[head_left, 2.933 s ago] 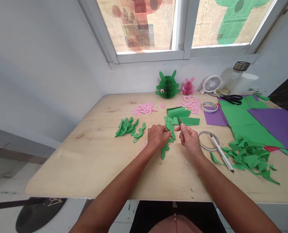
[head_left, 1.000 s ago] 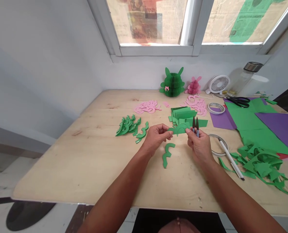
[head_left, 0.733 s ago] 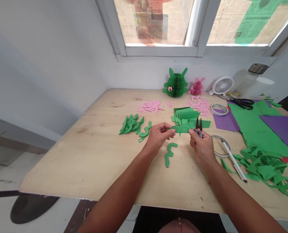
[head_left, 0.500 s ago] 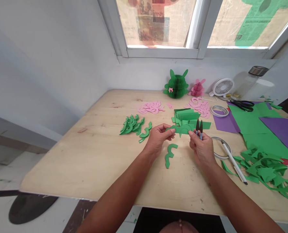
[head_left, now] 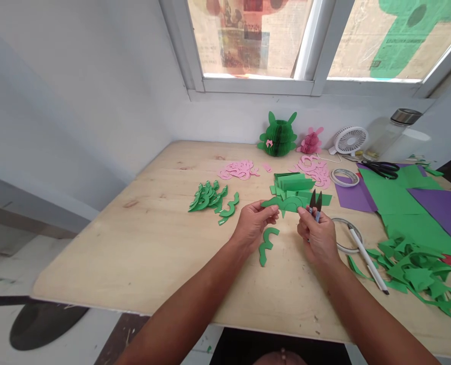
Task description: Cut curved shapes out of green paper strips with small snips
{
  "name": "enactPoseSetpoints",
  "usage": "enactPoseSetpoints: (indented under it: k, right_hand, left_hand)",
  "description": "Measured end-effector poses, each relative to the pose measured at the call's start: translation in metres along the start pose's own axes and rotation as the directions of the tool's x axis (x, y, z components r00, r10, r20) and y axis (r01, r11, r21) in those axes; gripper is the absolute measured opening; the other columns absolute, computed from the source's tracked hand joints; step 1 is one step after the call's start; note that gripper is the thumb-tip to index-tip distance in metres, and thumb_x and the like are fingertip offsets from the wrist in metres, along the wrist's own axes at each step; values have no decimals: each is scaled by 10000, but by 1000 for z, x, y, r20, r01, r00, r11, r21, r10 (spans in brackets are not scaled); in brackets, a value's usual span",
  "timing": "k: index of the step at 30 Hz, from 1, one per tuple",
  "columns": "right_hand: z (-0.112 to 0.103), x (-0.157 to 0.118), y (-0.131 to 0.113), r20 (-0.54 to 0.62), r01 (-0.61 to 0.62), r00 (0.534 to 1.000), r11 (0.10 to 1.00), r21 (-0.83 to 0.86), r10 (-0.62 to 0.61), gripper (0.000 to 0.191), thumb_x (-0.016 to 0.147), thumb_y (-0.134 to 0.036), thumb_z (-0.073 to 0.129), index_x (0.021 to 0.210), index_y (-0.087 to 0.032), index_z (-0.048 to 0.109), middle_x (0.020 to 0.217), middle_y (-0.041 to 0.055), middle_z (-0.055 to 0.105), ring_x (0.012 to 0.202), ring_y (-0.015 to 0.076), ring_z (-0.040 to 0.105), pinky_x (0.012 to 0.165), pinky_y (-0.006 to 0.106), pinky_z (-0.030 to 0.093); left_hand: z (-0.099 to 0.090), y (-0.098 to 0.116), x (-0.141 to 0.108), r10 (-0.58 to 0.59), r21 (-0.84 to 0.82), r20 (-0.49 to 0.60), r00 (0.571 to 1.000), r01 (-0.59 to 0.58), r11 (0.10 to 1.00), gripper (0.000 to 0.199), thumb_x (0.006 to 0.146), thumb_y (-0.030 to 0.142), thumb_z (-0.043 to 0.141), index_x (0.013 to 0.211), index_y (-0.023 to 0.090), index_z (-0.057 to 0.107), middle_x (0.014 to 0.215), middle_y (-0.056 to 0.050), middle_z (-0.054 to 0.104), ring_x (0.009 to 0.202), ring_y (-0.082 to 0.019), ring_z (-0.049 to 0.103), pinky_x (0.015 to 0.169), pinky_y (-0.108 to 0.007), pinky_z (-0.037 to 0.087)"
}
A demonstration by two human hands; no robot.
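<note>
Between my two hands is a green paper piece point(head_left: 286, 204), partly cut, with a curved line drawn on it. My left hand point(head_left: 253, 223) pinches its left end. My right hand point(head_left: 318, 230) pinches the right end and also carries small thread snips point(head_left: 315, 203), their dark blades pointing up and apart. On the table below lies a wavy green cutout point(head_left: 266, 246). Left of my left hand, another wavy cutout point(head_left: 230, 209) lies beside a heap of green cutouts point(head_left: 207, 195). Folded green paper strips point(head_left: 293, 182) sit just behind the held piece.
Pink cutouts point(head_left: 238, 170) lie farther back, near a green honeycomb paper figure point(head_left: 279, 138) and a small pink one point(head_left: 310, 142). To the right are tape rolls point(head_left: 344, 177), a white pen point(head_left: 370, 261), green scraps point(head_left: 419, 274), black scissors point(head_left: 381, 169), a fan point(head_left: 350, 140) and a bottle point(head_left: 394, 132).
The view has shifted slightly. My left fingers have changed their pinch a little on the green paper piece; both hands still hold it, and the snips stay in my right hand.
</note>
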State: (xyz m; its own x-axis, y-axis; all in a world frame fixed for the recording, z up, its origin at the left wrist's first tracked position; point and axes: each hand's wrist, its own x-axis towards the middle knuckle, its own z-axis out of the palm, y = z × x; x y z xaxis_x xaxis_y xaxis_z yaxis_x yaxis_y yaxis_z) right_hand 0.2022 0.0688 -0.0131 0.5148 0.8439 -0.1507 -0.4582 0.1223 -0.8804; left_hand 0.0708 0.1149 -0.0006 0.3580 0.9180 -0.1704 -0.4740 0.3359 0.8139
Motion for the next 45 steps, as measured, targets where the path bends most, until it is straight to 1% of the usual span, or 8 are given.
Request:
enactPoseSetpoints:
  k: [6,10,15,22,28,34,40,45]
  right_hand:
    - [-2,1,2,-9,27,1000,999,-21,-27,385,532,-318,898,671,-161,576,494,-112,351,414,30,248,390,204,152]
    - [-3,2,5,-3,39,999,999,-34,-39,386,535,-330,895,674,-159,578,508,-111,342,421,31,241,390,205,152]
    - [-3,3,6,-3,34,999,998,-45,-34,401,529,-344,894,695,-163,578,520,-111,334,428,34,232,385,204,158]
    - [-3,2,6,7,38,999,997,-73,-38,401,547,-376,875,686,-174,559,528,-108,307,443,41,213,384,206,157]
    - [0,0,6,8,42,999,996,-75,-41,388,550,-383,869,681,-172,572,528,-103,317,445,46,220,385,210,161]
    - [1,-2,8,8,33,999,997,-73,-32,380,552,-377,868,713,-168,595,523,-105,330,435,44,225,381,211,165]
    - [0,0,11,13,31,999,993,-111,-30,392,539,-418,858,687,-176,588,525,-100,329,432,49,231,377,214,174]
    - [-1,-1,11,29,25,999,994,-111,-22,378,556,-413,854,686,-174,591,533,-97,332,442,52,230,380,213,171]
  left_hand:
    - [1,-4,-2,-93,-44,-19,995,92,995,262,580,327,837,651,121,692,686,-59,656,638,-114,576,599,-233,458]
    - [1,-5,-3,-124,-44,-9,992,124,991,296,582,349,842,663,110,687,733,-92,687,645,-123,600,599,-237,469]
    - [2,-5,-4,-113,-50,-16,993,112,992,303,572,348,851,653,107,687,713,-86,689,630,-117,597,588,-226,473]
    - [2,-5,-3,-134,-64,-15,991,133,989,290,573,336,849,664,111,691,711,-78,693,629,-121,603,594,-231,482]
    - [2,-7,-4,-150,-44,-13,989,149,988,286,561,318,852,672,103,699,705,-80,696,618,-120,604,601,-237,477]
    - [4,-10,-4,-135,-62,-12,991,135,989,282,561,323,854,646,111,689,681,-71,689,625,-121,602,603,-237,471]
    - [4,-12,-5,-139,-78,-20,990,137,987,259,562,299,848,638,113,685,671,-71,685,633,-125,606,605,-234,468]
    - [4,-12,-5,-116,-62,-35,993,114,992,261,562,313,847,642,119,691,665,-68,681,635,-127,605,593,-228,469]
